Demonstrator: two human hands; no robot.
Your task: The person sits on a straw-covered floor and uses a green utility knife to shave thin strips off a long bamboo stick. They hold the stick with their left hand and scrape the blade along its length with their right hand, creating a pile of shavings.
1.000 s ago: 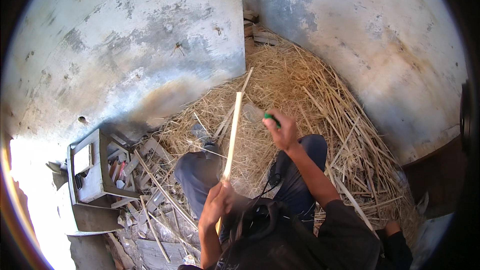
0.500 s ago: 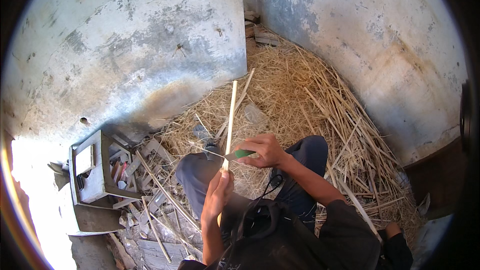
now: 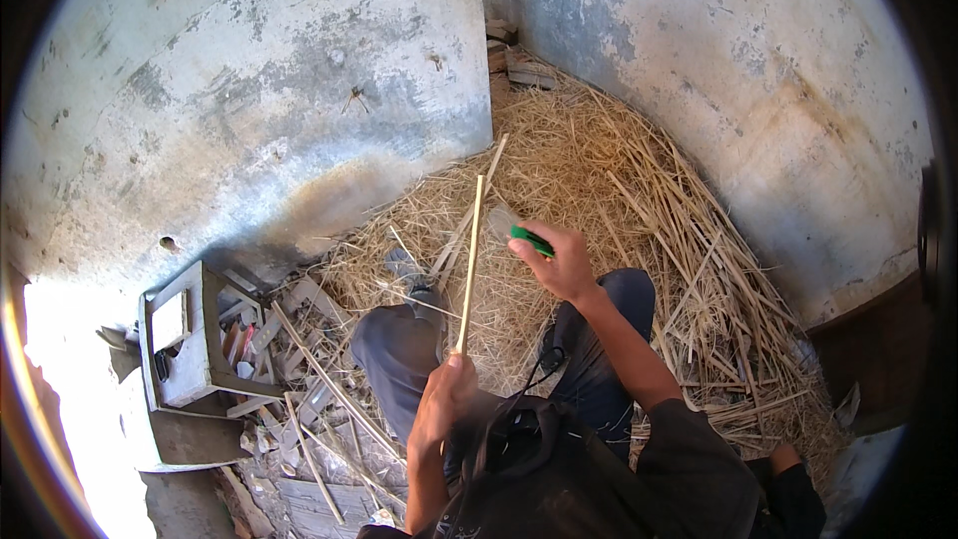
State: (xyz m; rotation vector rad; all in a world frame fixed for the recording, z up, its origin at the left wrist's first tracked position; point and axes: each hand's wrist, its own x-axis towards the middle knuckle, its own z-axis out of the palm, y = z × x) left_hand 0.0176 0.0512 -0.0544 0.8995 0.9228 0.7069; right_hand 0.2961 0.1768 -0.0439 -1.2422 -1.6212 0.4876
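A pale, narrow bamboo-like stick [image 3: 472,260] stands up from my left hand [image 3: 446,394], whose fingers are closed round its lower end. My right hand [image 3: 562,265] grips a knife [image 3: 532,239] by its green handle. The blade is smeared by motion and points up and left, to the right of the stick's upper part and apart from it. A thin, curled sliver [image 3: 419,305] lies across the view beside the stick, over my left leg; whether it is joined to the stick I cannot tell.
Straw and shavings [image 3: 589,160] cover the floor ahead, with long split sticks [image 3: 709,240] heaped along the right wall. At left, a worn wooden frame [image 3: 205,339] stands beside scattered wood scraps [image 3: 309,299]. My bent legs flank the work. Stained walls [image 3: 299,70] meet at the back.
My right hand has moved up and away from me with the knife, so its blade has left the stick's lower part. The stick's top has shifted slightly right and lower.
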